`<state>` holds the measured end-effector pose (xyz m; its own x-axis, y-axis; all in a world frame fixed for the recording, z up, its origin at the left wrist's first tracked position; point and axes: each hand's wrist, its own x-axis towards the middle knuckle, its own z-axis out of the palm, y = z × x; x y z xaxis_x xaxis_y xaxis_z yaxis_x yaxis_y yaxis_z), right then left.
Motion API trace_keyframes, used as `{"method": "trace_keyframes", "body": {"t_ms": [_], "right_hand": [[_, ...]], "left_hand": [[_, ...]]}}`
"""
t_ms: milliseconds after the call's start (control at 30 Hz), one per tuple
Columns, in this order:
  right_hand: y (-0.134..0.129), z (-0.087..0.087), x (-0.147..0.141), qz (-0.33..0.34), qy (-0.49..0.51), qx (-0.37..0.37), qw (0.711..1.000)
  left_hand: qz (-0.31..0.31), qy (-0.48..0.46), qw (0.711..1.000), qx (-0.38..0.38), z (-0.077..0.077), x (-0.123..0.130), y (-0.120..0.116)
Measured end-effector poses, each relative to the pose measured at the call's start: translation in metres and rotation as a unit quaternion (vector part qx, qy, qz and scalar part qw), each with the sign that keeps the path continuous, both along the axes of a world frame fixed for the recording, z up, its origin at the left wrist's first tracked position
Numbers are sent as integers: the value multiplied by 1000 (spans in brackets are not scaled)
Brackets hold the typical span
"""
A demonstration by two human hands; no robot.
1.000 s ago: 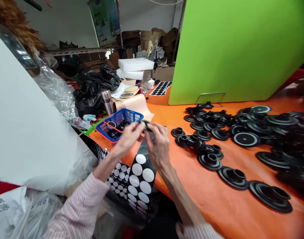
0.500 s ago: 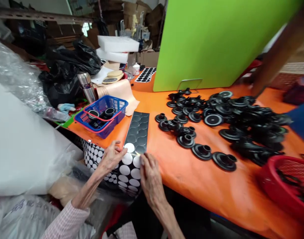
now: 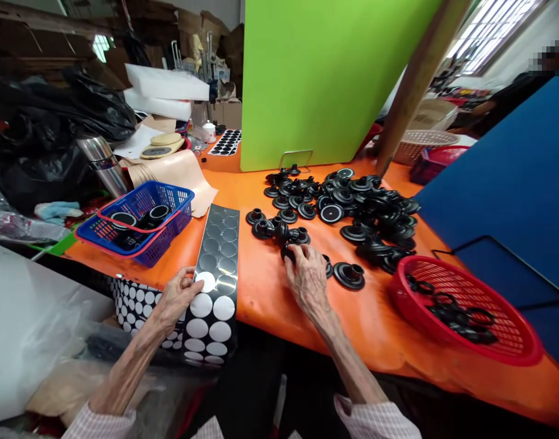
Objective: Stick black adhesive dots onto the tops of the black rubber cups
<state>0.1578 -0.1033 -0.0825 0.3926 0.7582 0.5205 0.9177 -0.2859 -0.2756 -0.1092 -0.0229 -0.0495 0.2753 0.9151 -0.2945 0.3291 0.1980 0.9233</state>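
Discs (image 3: 349,275) lie right of the strip (image 3: 219,235), the right hand (image 3: 307,277) curling over one, apparently at a grasping step needing a rim pinch, the left hand (image 3: 173,300) touching the strip's dot (image 3: 206,281), both grips unclear.

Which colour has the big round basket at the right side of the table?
The basket is red; the head view shows it best.

Small workshop | orange-covered worktop (image 3: 261,305) with heaped black round parts (image 3: 384,219) | red plastic basket (image 3: 472,311) of black rings | strip of round white stickers (image 3: 213,329) | flattened cardboard (image 3: 188,36) stacked behind
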Motion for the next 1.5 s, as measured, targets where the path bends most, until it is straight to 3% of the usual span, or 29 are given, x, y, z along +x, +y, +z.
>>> {"method": "trace_keyframes", "body": {"t_ms": [100,200,267,333,400,433,500,600,700,800,967,1067,1167,1300,1367,1433,1500], "right_hand": [[-2,5,-7,-28,-9,1,1000],[11,15,3,-40,-1,-17,999],[29,20,16,-1,8,-72,997],[46,25,26,37,21,-119,992],[56,29,30,61,27,-132,989],[57,31,30,69,26,-130,989],[49,36,22,91,24,-111,989],[20,40,-4,152,47,-37,987],[-17,38,-37,215,114,12,970],[-45,31,-61,232,175,9,957],[-64,25,-67,252,306,-14,918],[-67,21,-59,256,326,0,910],[-72,14,-47,209,386,10,899],[-73,8,-26,122,525,78,839],[-69,7,-15,118,509,121,844],[-65,5,-7,113,456,133,873],[-64,2,0,80,392,117,909]], "left_hand": [[-30,12,999,15,2,1,0],[-62,98,990,85,4,4,-1],[-74,213,961,157,6,6,-4],[-75,332,912,229,10,9,-6],[-59,392,871,291,17,14,-6],[-54,386,868,308,20,17,-4],[-74,305,907,282,29,28,1],[-158,88,976,120,39,52,7],[-228,-73,970,-37,38,73,4],[-294,-129,940,-116,30,81,-10],[-308,-124,938,-102,17,77,-30],[-316,-114,939,-81,18,80,-35],[-300,-126,942,-86,25,82,-34],[-221,-163,950,-147,31,86,-27],[-216,-166,952,-142,28,94,-23],[-214,-155,956,-126,22,105,-20],[-210,-90,973,-43,18,117,-18]]}}
